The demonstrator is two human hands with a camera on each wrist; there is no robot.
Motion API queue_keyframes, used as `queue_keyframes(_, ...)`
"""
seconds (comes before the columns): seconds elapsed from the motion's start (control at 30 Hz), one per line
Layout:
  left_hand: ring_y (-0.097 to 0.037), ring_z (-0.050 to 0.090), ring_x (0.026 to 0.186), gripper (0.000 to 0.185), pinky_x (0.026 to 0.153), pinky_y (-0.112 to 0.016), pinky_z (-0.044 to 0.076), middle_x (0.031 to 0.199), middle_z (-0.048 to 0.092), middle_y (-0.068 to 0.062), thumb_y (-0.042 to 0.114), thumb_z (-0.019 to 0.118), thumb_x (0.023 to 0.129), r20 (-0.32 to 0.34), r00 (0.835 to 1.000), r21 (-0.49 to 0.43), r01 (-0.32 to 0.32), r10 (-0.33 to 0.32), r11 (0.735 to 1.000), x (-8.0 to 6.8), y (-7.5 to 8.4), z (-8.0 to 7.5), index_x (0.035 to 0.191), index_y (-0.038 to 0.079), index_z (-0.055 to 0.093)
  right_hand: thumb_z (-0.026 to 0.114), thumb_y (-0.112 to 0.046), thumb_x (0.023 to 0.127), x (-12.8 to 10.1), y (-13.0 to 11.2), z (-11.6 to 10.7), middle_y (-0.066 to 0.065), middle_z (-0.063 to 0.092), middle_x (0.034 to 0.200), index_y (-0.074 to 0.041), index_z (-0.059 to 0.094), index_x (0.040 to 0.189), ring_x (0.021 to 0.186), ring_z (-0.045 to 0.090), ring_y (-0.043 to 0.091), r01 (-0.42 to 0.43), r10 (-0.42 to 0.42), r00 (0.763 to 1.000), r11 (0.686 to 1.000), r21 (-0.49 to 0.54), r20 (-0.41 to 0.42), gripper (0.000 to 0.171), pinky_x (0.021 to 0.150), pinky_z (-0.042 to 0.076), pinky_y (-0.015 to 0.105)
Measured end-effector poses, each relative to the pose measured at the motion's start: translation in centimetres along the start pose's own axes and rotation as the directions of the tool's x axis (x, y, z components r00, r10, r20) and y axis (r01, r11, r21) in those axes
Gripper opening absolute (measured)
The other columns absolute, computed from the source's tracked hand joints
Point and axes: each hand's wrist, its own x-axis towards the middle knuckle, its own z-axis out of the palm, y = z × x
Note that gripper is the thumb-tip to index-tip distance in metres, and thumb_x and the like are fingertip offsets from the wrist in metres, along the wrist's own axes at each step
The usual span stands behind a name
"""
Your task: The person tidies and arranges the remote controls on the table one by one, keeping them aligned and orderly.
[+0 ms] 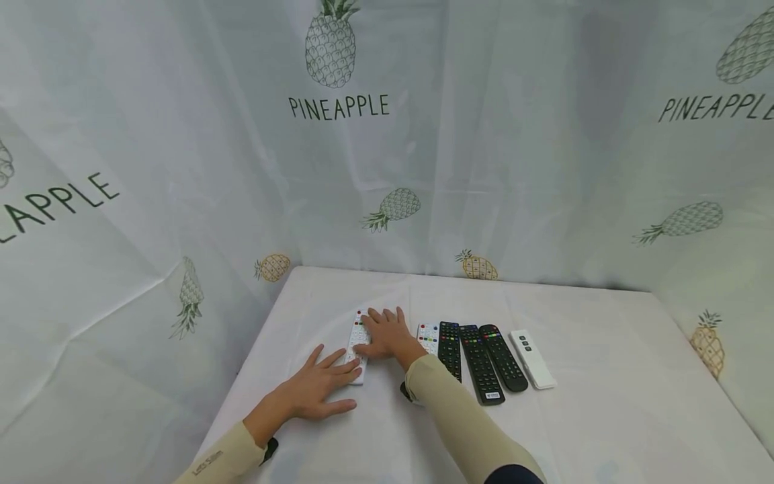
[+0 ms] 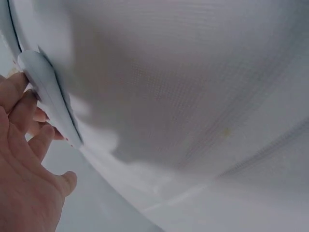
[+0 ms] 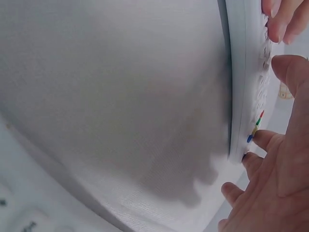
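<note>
White cloth covers the table (image 1: 605, 417), and on it, nearest the person, the left hand (image 1: 317, 390) lies flat at about 7 o'clock from the table's middle, fingers straight and spread, its fingertips touching the near end of a white remote (image 1: 358, 339). The left wrist view shows those fingers (image 2: 21, 104) against the remote's pale edge (image 2: 48, 101), not wrapped round it. Both forearms wear beige sleeves (image 1: 459, 423).

Just beyond, at about 1 o'clock from the left hand, the right hand (image 1: 387, 334) rests palm down on the same remote, fingers loosely spread and nearly straight, covering its middle and right side; the thumb lies across the buttons. From the right wrist view the remote's side (image 3: 239, 87) runs upright (small red, yellow and blue buttons show at its edge), with the right fingers (image 3: 282, 19) laid over the key face. Neither hand grips it. The remote lies lengthwise, pointing away from the person, its red button at the far end.

At 3 o'clock from the right hand lie 5 more remotes side by side: a short white one with coloured keys (image 1: 428, 336), partly hidden by the right sleeve, then 3 black remotes (image 1: 480, 363), then a slim white one with 3 buttons (image 1: 532, 358).

Farthest off, a pale curtain (image 1: 484, 168) printed with pineapples and the word PINEAPPLE hangs behind and on both sides.
</note>
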Motion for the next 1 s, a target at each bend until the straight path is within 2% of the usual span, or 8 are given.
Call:
queue_keyframes(0.47,-0.031,0.027,0.15,0.074,0.113,-0.072,0.013,0.156,0.04,0.006,0.073,0.032,0.095,0.012,1.0,0.02,0.018,-0.018,1.0,0.11,-0.33,0.0,0.149,0.024,0.047,0.045,-0.07,0.092,-0.04,-0.22,-0.28,-0.001,0.023,0.165,-0.025,0.029,0.157,0.15,0.026,0.032,-0.002,0.002,1.0,0.999,0.036,0.014,0.081,0.122,0.01,0.058)
queue_keyframes(0.77,-0.03,0.027,0.15,0.071,0.114,-0.071,0.011,0.157,0.039,0.007,0.069,0.037,0.096,0.007,0.999,-0.002,0.038,-0.038,0.999,0.06,-0.21,0.16,0.149,0.023,0.046,0.046,-0.069,0.092,0.21,-0.26,0.11,-0.001,0.022,0.165,-0.025,0.028,0.157,0.15,0.026,0.032,-0.002,0.001,1.0,0.999,0.053,0.015,0.081,0.121,0.011,0.058)
queue_keyframes(1.0,-0.031,0.027,0.15,0.072,0.114,-0.071,0.011,0.157,0.039,0.005,0.069,0.036,0.096,0.006,0.999,-0.004,0.036,-0.036,0.999,-0.03,-0.18,-0.02,0.149,0.022,0.046,0.047,-0.068,0.092,0.04,-0.27,-0.31,0.001,0.024,0.165,-0.023,0.031,0.156,0.148,0.028,0.035,0.012,-0.012,1.0,0.995,0.101,0.002,0.08,0.121,0.012,0.06)
